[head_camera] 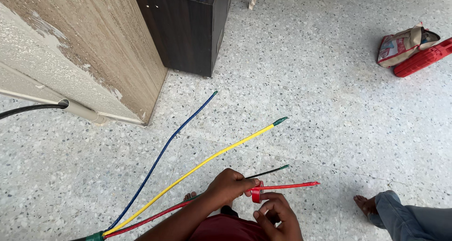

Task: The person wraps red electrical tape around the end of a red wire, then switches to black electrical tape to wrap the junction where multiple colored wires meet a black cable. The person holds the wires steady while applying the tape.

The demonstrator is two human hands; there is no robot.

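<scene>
While the left hand [229, 185] pinches the red wire [282, 186] at lower centre, the right hand [277, 216] holds a red tape roll [256, 195] against it. Blue wire [165, 151], yellow wire [207, 162] and black wire [270, 171] fan across the floor [306, 81]; a dark cabinet [188, 29] stands upper left, another person's foot [366, 204] lower right.

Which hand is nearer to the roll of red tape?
Right. The right hand holds the roll of red tape with its fingers, just below it. The left hand is beside the roll, to its left, gripping the red wire.

A dark cabinet [188, 29] stands by the wall; a cloth bag [402, 45] lies beside a red case [423, 58].
</scene>
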